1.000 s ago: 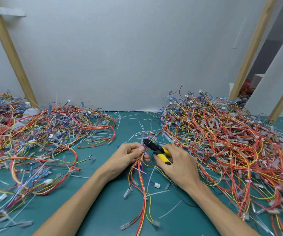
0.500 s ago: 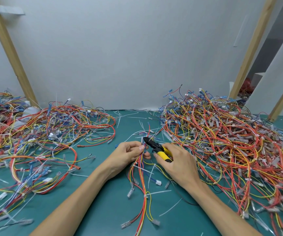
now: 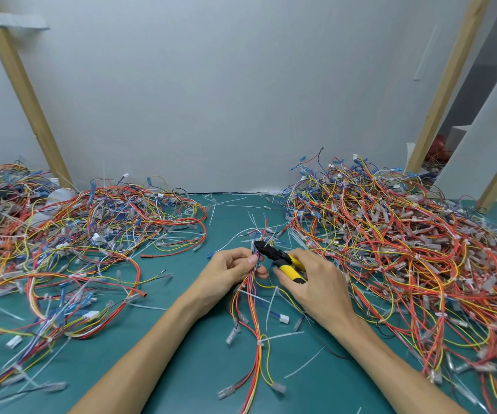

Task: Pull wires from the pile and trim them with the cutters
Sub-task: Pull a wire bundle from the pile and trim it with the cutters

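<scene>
left hand (image 3: 232, 268): curled round the wire bundle (image 3: 254, 300), pinching it between thumb and fingertips right beside the cutter head.
right hand (image 3: 318, 285): wrapped round the yellow handles of the cutters (image 3: 274, 255), black head pointing left at the top of the bundle.
blades: too small to tell whether parted or closed on a strand.
wire bundle: red, yellow and blue strands, running from the pinch down the green surface (image 3: 181, 369) toward the camera, short ends fanning up past the fingers.
source pile (image 3: 390, 240): heaped on the right, just beside the right hand; second heap (image 3: 77, 234) on the left, well apart from both hands.
risk, fingertips: pinch sits very near the blades; a slip or a deep bite probably nips skin.
risk, wrong strand: strands bunched tight at the cut point; likely to clip a neighbour or cut too short.
risk, snag: lower bundle crosses a white cable tie (image 3: 268, 312) and loose strands; a tug may drag them along or jerk the bundle out of the pinch.
risk, mixing: trimmed bundle lies close to the source pile; easily tangled back in once released.
</scene>
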Motion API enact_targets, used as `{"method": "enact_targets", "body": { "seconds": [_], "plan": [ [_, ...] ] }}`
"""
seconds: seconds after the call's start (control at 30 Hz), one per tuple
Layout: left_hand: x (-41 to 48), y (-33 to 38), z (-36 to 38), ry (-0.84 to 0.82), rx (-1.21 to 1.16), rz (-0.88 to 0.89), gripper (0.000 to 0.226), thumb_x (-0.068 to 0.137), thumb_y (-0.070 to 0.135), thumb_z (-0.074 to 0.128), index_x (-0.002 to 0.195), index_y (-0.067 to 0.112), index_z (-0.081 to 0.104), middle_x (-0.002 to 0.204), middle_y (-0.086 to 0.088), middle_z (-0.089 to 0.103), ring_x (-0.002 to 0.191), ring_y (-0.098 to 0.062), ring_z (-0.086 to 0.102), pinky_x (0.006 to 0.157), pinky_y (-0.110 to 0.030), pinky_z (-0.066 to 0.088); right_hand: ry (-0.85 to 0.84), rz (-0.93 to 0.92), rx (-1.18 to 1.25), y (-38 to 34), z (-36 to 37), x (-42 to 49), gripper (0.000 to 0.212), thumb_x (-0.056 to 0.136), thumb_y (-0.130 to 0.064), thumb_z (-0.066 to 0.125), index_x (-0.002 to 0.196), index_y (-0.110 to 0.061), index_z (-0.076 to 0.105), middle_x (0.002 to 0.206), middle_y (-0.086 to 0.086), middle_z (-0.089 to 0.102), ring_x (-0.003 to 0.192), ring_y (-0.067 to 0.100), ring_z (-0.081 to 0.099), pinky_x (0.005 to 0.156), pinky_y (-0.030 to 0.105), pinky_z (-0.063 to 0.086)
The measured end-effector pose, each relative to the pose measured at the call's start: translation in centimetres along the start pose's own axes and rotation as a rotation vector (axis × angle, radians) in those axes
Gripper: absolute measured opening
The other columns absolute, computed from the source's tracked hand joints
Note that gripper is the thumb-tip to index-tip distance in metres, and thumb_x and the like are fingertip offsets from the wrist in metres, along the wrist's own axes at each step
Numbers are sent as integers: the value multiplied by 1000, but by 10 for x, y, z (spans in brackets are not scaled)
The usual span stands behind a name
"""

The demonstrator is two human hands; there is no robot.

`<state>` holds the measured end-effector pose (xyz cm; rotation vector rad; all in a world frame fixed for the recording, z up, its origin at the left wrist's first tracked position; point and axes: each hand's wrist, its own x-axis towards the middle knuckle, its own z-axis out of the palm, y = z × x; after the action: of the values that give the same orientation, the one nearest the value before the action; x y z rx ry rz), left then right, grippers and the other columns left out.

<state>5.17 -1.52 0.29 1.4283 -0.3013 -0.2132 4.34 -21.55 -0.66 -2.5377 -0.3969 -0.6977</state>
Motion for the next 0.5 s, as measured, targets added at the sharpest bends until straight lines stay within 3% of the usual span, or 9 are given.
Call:
{"method": "enact_targets", "body": {
  "seconds": [0.1, 0.23, 0.33, 0.5],
  "plan": [
    [0, -3, 6, 71, 48, 16, 14, 99, 12, 51, 97, 1, 60, 80, -4, 74, 74, -10, 71, 58, -14, 48, -6, 0, -25, -1, 1, 0, 27, 85, -57, 60, 89, -30, 60, 75, -11, 59, 68, 11, 53, 53, 30, 42],
    [-1, -10, 13, 185, 138, 59, 15, 99, 8, 50, 98, -1, 62, 79, -7, 73, 73, -11, 71, 68, -16, 50, -7, 6, -28, -2, 2, -1, 26, 85, -55, 61, 86, -29, 60, 72, -11, 57, 65, 11, 52, 52, 29, 39],
    [-2, -9, 12, 183, 136, 56, 14, 99, 9, 50, 99, 0, 62, 81, -8, 73, 74, -12, 71, 66, -16, 50, -13, 20, -8, -3, 2, -1, 26, 84, -56, 62, 90, -31, 62, 74, -12, 58, 66, 11, 52, 52, 26, 36],
    [-5, -6, 11, 159, 135, 60, 16, 99, 11, 51, 101, -1, 63, 81, -7, 74, 74, -12, 71, 62, -16, 49, -32, -1, 36, -1, 3, -1, 32, 85, -53, 63, 104, -28, 60, 93, -13, 59, 86, 10, 55, 71, 29, 48]
  ]
}}
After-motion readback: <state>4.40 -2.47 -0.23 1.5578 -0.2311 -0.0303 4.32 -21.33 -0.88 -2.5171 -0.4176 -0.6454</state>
